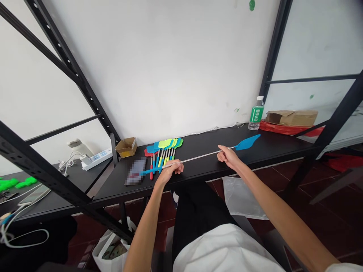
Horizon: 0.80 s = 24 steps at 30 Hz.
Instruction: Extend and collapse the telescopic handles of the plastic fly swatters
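Note:
A blue fly swatter [246, 142] with a long, thin metal rod is stretched across the view above the black table. My left hand [173, 168] is closed round the rod next to its blue handle, at the left end. Farther right, my right hand [227, 156] grips the rod close to the blue head, which shows edge-on and slanted. Behind my left hand several shorter fly swatters [165, 144] lie side by side in red, blue, yellow-green and green, heads toward the wall. Left of them is a flat pixelated object [136, 172] whose kind I cannot make out.
A small open cardboard box [126, 147] stands at the table's left end. At the back right are a water bottle [256, 113] and a torn brown carton [292, 117] on red plastic. Black metal shelf posts [276, 49] rise on both sides. A power strip [96, 159] lies left.

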Tool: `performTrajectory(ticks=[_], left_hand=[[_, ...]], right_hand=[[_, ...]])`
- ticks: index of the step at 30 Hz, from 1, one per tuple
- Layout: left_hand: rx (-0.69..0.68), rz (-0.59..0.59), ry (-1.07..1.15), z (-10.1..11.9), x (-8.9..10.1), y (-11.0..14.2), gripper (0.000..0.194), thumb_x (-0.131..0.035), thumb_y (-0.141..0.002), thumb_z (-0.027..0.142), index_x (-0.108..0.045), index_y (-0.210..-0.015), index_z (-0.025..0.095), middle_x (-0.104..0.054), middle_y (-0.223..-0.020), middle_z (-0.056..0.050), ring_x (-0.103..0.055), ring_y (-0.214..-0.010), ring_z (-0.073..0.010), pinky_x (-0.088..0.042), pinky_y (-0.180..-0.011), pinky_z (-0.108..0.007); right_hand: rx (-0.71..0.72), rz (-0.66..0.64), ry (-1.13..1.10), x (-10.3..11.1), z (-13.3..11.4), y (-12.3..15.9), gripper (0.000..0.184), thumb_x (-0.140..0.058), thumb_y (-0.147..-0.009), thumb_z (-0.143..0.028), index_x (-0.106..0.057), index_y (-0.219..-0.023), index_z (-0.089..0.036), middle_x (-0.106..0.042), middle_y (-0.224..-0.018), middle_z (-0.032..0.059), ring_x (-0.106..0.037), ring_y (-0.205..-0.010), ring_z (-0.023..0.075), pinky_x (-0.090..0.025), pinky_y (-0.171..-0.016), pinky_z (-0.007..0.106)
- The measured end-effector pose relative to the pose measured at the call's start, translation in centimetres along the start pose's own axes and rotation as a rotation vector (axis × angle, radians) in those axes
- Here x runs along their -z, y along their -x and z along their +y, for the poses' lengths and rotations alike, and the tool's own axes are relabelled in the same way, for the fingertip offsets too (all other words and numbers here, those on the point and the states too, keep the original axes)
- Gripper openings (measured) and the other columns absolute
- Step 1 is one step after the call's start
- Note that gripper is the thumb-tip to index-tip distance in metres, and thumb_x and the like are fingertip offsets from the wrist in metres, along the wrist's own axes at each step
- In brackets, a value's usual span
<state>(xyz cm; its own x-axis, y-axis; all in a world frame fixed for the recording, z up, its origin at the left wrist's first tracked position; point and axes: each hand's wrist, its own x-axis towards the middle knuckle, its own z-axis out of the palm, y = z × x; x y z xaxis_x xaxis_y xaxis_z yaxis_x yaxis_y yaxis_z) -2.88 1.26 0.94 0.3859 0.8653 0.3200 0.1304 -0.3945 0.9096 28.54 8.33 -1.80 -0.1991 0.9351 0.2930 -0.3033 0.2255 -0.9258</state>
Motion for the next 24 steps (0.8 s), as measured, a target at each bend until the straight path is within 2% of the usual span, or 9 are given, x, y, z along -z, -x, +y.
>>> performTrajectory(ticks=[3,8,15,24], left_hand=[[0.013,0.015,0.013,-0.17,0.01,-0.03,0.036,-0.053,-0.09,0.041,-0.053,-0.063,0.017,-0.059,-0.069,-0.004,-0.05,-0.059,-0.0129,-0.036,-0.055,-0.027],[0.038,0.047,0.039,0.11,-0.18,0.01,0.035,-0.056,-0.091,0.045,-0.056,-0.069,0.018,-0.059,-0.069,-0.003,-0.049,-0.059,-0.0127,-0.037,-0.057,-0.027],[0.081,0.126,0.071,0.45,-0.53,0.02,0.044,-0.052,-0.094,0.048,-0.045,-0.061,0.02,-0.054,-0.058,-0.001,-0.047,-0.056,-0.0129,-0.039,-0.057,-0.028],[0.163,0.227,0.177,-0.3,-0.25,-0.31,0.05,-0.056,-0.09,0.05,-0.041,-0.053,0.021,-0.045,-0.043,0.002,-0.038,-0.042,-0.0098,-0.029,-0.047,-0.026]], right_hand=[[0.012,-0.033,0.018,0.06,-0.09,0.06,0.066,-0.063,-0.09,-0.049,-0.041,-0.034,-0.022,-0.023,-0.032,-0.0032,-0.035,-0.039,0.0118,-0.028,-0.049,0.031],[0.015,-0.044,0.044,0.02,-0.26,0.13,0.064,-0.061,-0.09,-0.047,-0.042,-0.034,-0.022,-0.023,-0.032,-0.003,-0.035,-0.039,0.012,-0.027,-0.049,0.031],[0.011,-0.016,0.013,-0.33,-0.52,0.14,0.059,-0.065,-0.088,-0.046,-0.043,-0.037,-0.023,-0.027,-0.034,-0.0028,-0.036,-0.042,0.0129,-0.031,-0.05,0.031],[0.014,-0.01,0.022,-0.52,-0.6,0.03,0.055,-0.066,-0.088,-0.046,-0.049,-0.041,-0.022,-0.037,-0.038,-0.0005,-0.044,-0.048,0.0147,-0.037,-0.053,0.031]])
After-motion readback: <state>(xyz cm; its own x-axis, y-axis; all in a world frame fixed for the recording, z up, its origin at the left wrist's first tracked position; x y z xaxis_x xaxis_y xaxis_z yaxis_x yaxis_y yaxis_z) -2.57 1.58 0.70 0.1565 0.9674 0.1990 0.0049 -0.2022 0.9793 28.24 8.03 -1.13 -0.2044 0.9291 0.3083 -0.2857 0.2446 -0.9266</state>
